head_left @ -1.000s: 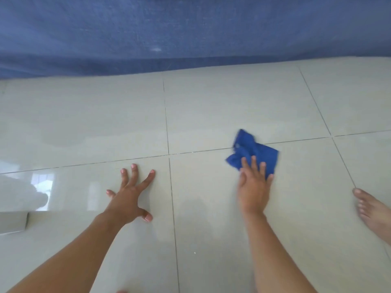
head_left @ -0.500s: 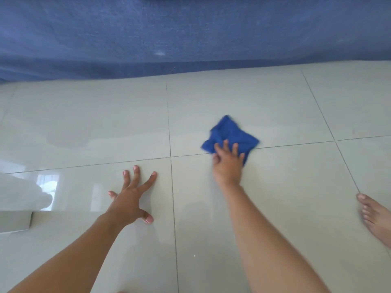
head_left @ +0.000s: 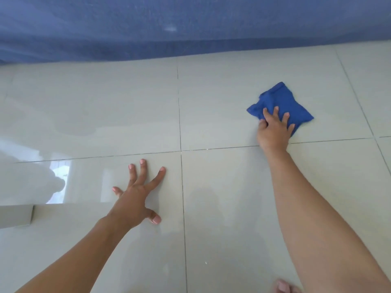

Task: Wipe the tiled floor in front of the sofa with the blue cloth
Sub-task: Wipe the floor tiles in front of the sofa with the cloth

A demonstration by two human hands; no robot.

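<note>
The crumpled blue cloth lies flat on the pale glossy tiled floor, to the right of centre and a short way in front of the blue sofa. My right hand presses on the cloth's near edge, fingers spread over it, just beyond a grout line. My left hand rests flat on a nearer tile with its fingers apart and nothing in it.
The sofa's fabric front runs across the whole top of the view down to the floor. A grey-white box edge sits at the far left. Toes of a bare foot show at the bottom edge. A damp patch marks a left tile.
My right hand slid the cloth left and away, then right again, ending farther right and closer to the sofa. The left hand stayed planted.
</note>
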